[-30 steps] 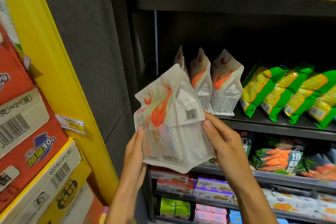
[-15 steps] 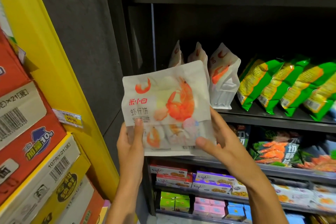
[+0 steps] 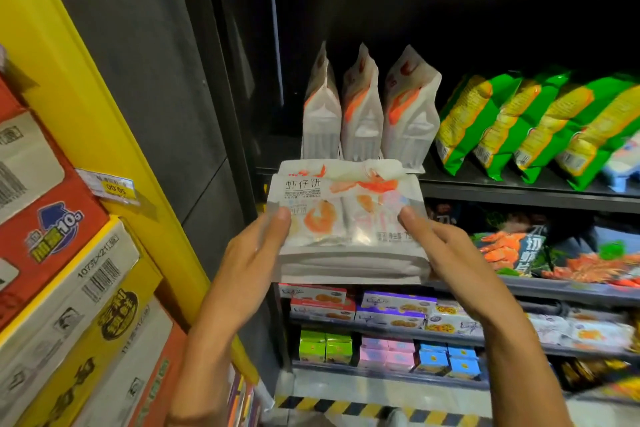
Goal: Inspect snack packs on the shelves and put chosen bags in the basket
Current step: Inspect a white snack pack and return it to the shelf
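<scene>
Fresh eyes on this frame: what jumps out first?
The white shrimp-print snack bag at centre, held at its two sides by the left hand and right hand in front of the dark shelves. Behind it, three matching white bags stand upright on a shelf, with bright green-and-yellow bags leaning to their right. Stacked red and yellow cartons fill the left edge.

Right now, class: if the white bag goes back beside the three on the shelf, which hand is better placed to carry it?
Probably left: those bags stand upper left; right would cross over.
</scene>
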Demonstrator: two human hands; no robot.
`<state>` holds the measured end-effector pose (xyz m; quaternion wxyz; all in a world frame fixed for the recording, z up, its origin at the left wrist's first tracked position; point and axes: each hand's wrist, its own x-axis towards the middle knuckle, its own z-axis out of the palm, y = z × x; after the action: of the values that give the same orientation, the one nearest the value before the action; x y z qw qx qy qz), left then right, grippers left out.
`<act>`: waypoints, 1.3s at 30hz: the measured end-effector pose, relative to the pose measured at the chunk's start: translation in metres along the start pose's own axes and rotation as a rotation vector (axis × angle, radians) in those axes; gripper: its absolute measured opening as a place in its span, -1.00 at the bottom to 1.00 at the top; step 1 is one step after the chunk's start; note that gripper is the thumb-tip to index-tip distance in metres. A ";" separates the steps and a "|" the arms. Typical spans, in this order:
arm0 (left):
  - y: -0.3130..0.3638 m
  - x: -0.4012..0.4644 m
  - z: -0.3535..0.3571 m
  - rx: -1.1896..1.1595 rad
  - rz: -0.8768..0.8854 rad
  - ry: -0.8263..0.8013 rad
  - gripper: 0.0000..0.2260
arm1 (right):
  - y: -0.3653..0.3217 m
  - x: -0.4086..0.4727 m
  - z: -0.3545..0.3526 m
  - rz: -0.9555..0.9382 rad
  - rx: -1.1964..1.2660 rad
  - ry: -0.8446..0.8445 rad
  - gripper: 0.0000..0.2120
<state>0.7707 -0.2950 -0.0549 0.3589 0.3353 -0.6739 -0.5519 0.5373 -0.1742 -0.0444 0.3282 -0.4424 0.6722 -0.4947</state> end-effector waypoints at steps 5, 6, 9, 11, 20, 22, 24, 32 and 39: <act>-0.003 -0.006 0.003 0.067 -0.066 0.032 -0.63 | 0.004 -0.001 0.002 0.135 -0.001 0.030 -0.05; -0.004 -0.008 0.005 0.070 -0.085 0.034 -0.63 | 0.008 -0.001 0.001 0.157 -0.015 0.050 -0.08; -0.008 -0.010 0.008 0.090 -0.122 0.028 -0.64 | 0.016 -0.005 0.000 0.175 -0.040 0.032 -0.14; -0.009 -0.012 0.008 0.097 -0.129 0.017 -0.65 | 0.025 -0.006 -0.001 0.162 -0.038 -0.018 0.01; -0.010 -0.015 0.006 -0.026 -0.149 -0.049 -0.63 | 0.026 -0.009 -0.002 0.139 0.187 -0.217 -0.47; -0.007 -0.016 0.005 -0.025 -0.140 -0.045 -0.61 | 0.019 -0.009 -0.001 0.101 0.179 -0.196 -0.56; -0.004 -0.018 0.003 -0.026 -0.132 -0.025 -0.62 | 0.016 -0.008 0.001 0.066 0.171 -0.165 -0.61; 0.004 -0.018 -0.019 -0.155 -0.067 0.082 -0.46 | -0.003 0.002 0.012 -0.200 0.185 -0.153 -0.61; 0.029 -0.004 -0.033 -0.289 0.043 0.200 -0.16 | -0.026 0.053 0.022 -0.386 0.073 -0.107 -0.45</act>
<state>0.7989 -0.3031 -0.0220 0.4802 0.3191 -0.5554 -0.5992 0.5431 -0.2344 -0.0259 0.2784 -0.5767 0.5380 -0.5481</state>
